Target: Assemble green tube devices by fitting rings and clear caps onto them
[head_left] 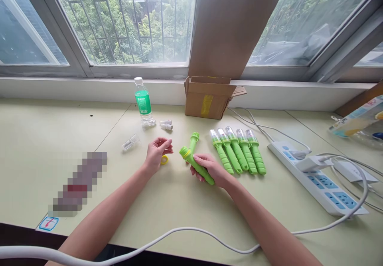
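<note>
My right hand [209, 169] is closed around a green flashlight-like handle [196, 164], its yellow-ringed end pointing up and left. My left hand [157, 152] hovers just left of it, palm up, fingers loosely curled and apart, with nothing visible in them. A yellow ring [164, 160] lies on the table under its fingertips. A second green handle [193, 141] lies behind the held one. To the right, several finished green flashlights with clear caps [237, 150] lie side by side in a row.
A water bottle [143, 102], small clear caps [166, 125] and a clear part [131, 142] lie at the back left. An open cardboard box [206, 97] stands by the window sill. A white power strip [317, 178] with cables lies at right. A white cable [179, 234] crosses the front.
</note>
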`<state>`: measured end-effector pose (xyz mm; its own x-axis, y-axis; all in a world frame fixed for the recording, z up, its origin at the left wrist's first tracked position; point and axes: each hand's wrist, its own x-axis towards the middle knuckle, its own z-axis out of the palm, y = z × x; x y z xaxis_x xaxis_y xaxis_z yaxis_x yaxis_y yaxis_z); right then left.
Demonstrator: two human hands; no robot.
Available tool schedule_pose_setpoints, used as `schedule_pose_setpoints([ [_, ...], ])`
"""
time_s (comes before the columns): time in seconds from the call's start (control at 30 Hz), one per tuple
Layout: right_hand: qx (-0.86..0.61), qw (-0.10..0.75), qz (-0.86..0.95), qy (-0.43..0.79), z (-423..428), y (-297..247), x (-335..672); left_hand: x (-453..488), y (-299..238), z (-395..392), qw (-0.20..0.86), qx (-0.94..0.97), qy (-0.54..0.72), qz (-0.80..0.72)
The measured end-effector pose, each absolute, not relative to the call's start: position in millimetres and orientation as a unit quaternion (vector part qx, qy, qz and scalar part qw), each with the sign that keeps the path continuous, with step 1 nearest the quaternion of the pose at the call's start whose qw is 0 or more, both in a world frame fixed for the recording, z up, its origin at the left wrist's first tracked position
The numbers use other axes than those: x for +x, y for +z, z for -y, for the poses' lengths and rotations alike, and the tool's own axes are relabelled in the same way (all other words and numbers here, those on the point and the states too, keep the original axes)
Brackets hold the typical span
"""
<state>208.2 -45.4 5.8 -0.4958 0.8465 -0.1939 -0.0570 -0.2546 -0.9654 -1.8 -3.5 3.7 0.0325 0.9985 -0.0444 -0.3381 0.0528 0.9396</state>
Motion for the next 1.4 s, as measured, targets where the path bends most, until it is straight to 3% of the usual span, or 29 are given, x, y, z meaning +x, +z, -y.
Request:
schedule_pose_setpoints([
  [1.0, -0.382, 0.323, 0.514, 0.697, 46.1, 9.8, 209.5, -10.2, 7.3, -3.9, 0.63, 0.357, 0.574, -0.382],
  [1.2, -0.386, 0.336, 0.495, 0.702, 46.3, 8.8, 210.4, -7.7, 7.2, -2.1, 0.576, 0.407, 0.573, -0.416],
  [1.4, -0.382, 0.408, 0.468, 0.684, 46.5, 9.8, 208.7, -4.7, 5.6, -0.4, 0.476, 0.501, 0.563, -0.454],
])
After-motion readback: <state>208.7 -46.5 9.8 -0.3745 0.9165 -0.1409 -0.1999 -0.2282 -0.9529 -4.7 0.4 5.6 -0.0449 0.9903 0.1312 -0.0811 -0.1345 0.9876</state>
